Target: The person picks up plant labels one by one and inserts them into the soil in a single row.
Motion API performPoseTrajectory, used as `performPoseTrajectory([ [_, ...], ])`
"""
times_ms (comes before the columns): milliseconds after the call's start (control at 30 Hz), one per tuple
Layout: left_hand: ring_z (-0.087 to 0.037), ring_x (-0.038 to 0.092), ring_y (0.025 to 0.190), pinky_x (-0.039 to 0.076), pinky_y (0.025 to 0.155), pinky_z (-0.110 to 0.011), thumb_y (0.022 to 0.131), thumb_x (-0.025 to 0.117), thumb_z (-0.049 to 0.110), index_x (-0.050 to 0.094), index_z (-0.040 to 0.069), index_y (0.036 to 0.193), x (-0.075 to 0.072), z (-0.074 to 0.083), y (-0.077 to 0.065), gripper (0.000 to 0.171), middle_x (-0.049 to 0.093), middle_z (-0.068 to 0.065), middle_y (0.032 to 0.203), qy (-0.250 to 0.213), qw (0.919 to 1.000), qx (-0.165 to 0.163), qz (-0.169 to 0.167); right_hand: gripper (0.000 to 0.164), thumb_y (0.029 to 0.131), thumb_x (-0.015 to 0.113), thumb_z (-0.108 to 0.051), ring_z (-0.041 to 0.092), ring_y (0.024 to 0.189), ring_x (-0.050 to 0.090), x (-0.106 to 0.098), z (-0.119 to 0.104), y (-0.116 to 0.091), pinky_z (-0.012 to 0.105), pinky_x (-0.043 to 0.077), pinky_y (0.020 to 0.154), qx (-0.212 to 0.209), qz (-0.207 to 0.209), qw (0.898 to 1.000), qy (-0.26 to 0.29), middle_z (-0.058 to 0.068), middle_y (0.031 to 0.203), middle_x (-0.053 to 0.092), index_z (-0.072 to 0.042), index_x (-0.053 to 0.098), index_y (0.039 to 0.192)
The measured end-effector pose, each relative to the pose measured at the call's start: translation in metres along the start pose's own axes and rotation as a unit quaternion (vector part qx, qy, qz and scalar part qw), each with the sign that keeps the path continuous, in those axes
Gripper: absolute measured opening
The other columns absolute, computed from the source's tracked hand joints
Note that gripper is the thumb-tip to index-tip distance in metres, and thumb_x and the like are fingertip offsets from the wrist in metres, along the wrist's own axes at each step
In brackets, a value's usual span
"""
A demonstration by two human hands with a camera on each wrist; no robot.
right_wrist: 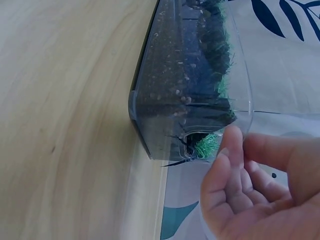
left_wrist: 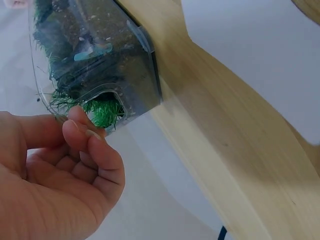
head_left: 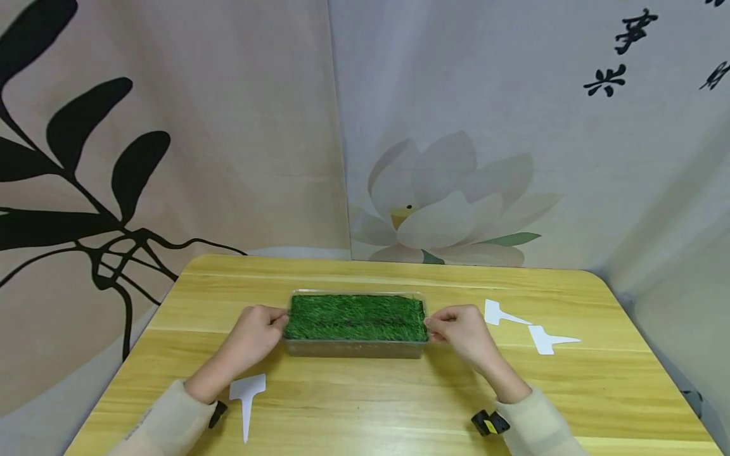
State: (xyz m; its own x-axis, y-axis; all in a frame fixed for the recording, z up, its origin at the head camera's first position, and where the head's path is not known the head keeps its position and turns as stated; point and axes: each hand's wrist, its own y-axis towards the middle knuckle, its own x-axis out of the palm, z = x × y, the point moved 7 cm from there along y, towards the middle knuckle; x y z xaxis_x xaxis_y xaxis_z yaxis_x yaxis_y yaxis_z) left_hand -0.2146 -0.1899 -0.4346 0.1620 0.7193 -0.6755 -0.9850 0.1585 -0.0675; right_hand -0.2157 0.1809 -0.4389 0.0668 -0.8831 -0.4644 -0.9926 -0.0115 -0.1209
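Note:
A clear plastic box (head_left: 356, 349) stands in the middle of the table, with dark, speckled contents showing through its wall. A green artificial grass mat (head_left: 353, 316) lies across its top, inside the rim. At the box's left end, my left hand (head_left: 256, 332) pinches the rim (left_wrist: 54, 114) between thumb and fingers. My right hand (head_left: 464, 332) pinches the opposite end, its fingertips (right_wrist: 231, 137) beside the mat's edge. Green strands show through a cut-out in each end wall in the wrist views. The exact contact under the fingertips is partly hidden.
One white T-shaped plant label (head_left: 248, 396) lies beside the left forearm. Two more, an upper label (head_left: 497, 313) and a lower label (head_left: 546, 340), lie right of the right hand. Printed curtains hang behind the wooden table (head_left: 353, 405).

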Motion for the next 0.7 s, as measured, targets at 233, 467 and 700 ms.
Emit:
performPoseTrajectory([
  [233,-0.009,0.027,0.044,0.026,0.043,-0.020,0.106,0.054,0.005,0.074,-0.009,0.116,0.005,0.008,-0.001,0.027,0.041,0.002,0.051,0.002,0.9999,0.014,-0.007,0.012,0.099,0.073,-0.010,0.031,0.076,0.073,-0.009,0.003,-0.005,0.045,0.060,0.075,-0.008,0.007,1.000,0.000,0.006,0.077,0.075,-0.001,0.081,0.096],
  [467,-0.009,0.027,0.043,0.025,0.042,-0.020,0.105,0.056,0.003,0.073,-0.009,0.120,0.009,0.015,-0.004,0.026,0.041,0.002,0.050,-0.003,0.9998,0.019,-0.008,0.012,0.098,0.073,-0.009,0.031,0.078,0.074,-0.015,0.008,-0.009,0.044,0.060,0.074,0.000,0.011,1.000,0.000,0.007,0.081,0.077,0.001,0.080,0.099],
  [700,-0.008,0.027,0.043,0.025,0.043,-0.020,0.104,0.058,0.004,0.079,-0.003,0.103,0.014,0.017,-0.007,0.023,0.039,0.003,0.049,-0.004,0.9998,0.014,-0.011,0.013,0.098,0.073,-0.008,0.027,0.075,0.073,-0.020,0.011,-0.014,0.043,0.060,0.073,0.004,0.010,1.000,-0.007,0.008,0.083,0.077,0.002,0.080,0.102],
])
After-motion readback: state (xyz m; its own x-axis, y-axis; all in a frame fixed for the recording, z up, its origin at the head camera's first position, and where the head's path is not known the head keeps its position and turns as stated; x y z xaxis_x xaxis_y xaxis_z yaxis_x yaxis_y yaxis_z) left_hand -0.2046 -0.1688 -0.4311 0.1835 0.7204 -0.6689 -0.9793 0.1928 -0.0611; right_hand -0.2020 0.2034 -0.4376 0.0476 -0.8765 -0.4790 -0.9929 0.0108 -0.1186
